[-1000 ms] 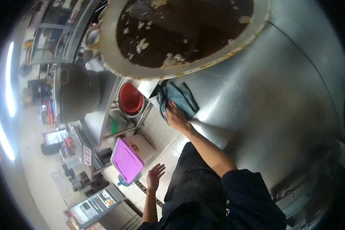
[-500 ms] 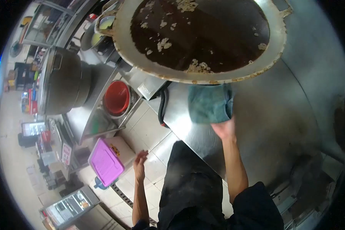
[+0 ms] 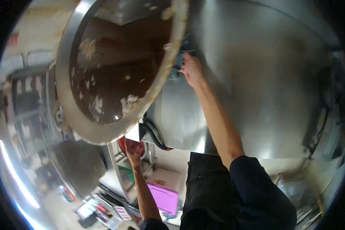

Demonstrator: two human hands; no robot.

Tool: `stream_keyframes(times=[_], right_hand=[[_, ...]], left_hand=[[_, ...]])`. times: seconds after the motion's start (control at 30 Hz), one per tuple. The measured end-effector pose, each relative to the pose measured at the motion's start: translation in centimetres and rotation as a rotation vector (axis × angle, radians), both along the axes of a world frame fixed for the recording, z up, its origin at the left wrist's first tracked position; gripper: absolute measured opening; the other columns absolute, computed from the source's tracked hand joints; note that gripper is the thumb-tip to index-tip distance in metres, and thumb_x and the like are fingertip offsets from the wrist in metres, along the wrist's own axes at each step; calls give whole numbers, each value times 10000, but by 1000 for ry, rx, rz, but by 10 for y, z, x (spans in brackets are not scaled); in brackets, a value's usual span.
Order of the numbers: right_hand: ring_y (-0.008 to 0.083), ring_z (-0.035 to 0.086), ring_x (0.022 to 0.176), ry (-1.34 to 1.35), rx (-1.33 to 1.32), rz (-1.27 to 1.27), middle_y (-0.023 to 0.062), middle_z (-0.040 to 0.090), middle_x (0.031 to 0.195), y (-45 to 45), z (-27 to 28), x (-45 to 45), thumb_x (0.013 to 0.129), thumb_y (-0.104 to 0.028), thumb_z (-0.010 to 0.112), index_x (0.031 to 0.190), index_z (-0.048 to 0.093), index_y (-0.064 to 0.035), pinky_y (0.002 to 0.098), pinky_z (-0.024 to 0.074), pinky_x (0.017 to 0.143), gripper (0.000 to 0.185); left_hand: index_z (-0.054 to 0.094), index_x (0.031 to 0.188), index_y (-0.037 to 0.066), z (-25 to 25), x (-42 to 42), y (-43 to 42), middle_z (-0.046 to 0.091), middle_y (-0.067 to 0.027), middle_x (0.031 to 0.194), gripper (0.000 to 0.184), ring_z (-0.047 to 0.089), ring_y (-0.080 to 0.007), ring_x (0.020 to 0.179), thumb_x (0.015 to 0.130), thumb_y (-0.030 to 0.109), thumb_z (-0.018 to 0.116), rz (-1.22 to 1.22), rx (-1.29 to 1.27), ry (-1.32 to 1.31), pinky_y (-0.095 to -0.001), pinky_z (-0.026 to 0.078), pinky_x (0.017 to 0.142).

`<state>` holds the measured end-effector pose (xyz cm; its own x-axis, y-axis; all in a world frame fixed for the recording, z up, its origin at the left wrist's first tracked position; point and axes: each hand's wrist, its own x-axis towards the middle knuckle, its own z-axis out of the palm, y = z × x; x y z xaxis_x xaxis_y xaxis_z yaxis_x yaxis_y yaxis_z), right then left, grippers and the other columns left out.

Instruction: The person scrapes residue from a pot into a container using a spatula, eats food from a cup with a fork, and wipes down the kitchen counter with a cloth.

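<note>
My right hand (image 3: 192, 69) grips a folded blue-green cloth (image 3: 178, 61) against the outer side of a large wok (image 3: 64, 84), just under its stained rim. Dark liquid with pale floating scraps fills much of the wok. Part of the cloth is hidden by the rim and my fingers. Below the wok's near edge, my left hand (image 3: 133, 152) reaches up with its fingers stretched out, holding nothing I can see. It appears in front of a red bucket (image 3: 142, 148), beside a small white panel (image 3: 133, 133).
A broad stainless steel worktop (image 3: 264, 96) spreads right of the wok. A black curved bar (image 3: 153, 135) juts from its front edge. Lower down sits a box with a purple lid (image 3: 165, 198). A big metal pot (image 3: 78, 168) stands at left.
My view has turned, so the wok now appears further left and tilted. My right hand has pressed the cloth to the wok's side. My left hand has risen toward the wok's near edge.
</note>
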<state>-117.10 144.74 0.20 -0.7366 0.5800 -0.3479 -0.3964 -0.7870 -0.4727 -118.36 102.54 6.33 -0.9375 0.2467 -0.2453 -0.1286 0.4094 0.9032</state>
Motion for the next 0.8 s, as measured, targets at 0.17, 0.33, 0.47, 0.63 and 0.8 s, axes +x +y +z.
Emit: stream_keyframes(times=[0.17,0.33,0.47,0.63,0.8], right_hand=[[132,538,639,-170,284,-151,25,609,748,8,46,-9,812,-194,616,841,636,-53,276,446,600,145],[132,547,723,-88,191,-32,34,592,829,25,43,-49,821,-169,596,940,606,-39,254,436,654,177],[160,554,708,147,76,-5,57,580,829,39,53,-71,855,-133,537,997,567,-14,295,486,634,187],[171,593,736,73,-86,72,73,606,865,40,68,-48,909,-136,445,976,574,-11,304,504,668,191],[183,605,756,229,-45,265,75,601,930,62,37,-61,908,-78,388,994,569,-52,309,519,688,202]], left_hand=[[301,1332,17,10,-8,-13,354,-145,1329,755,363,-276,1218,705,77,718,-122,-46,64,-385,401,940],[359,1291,-1,18,-11,-1,442,-112,1244,784,408,-246,1164,630,45,777,-54,18,-90,-348,365,942],[388,1264,26,2,-23,-7,469,-71,1177,764,433,-205,1107,612,24,788,-57,-42,36,-321,381,914],[323,1310,19,19,-8,29,444,-84,1222,859,417,-233,1141,595,86,794,-92,-93,25,-362,348,956],[317,1321,17,9,-7,27,448,-88,1234,827,441,-217,1126,607,-62,727,8,32,-24,-339,365,953]])
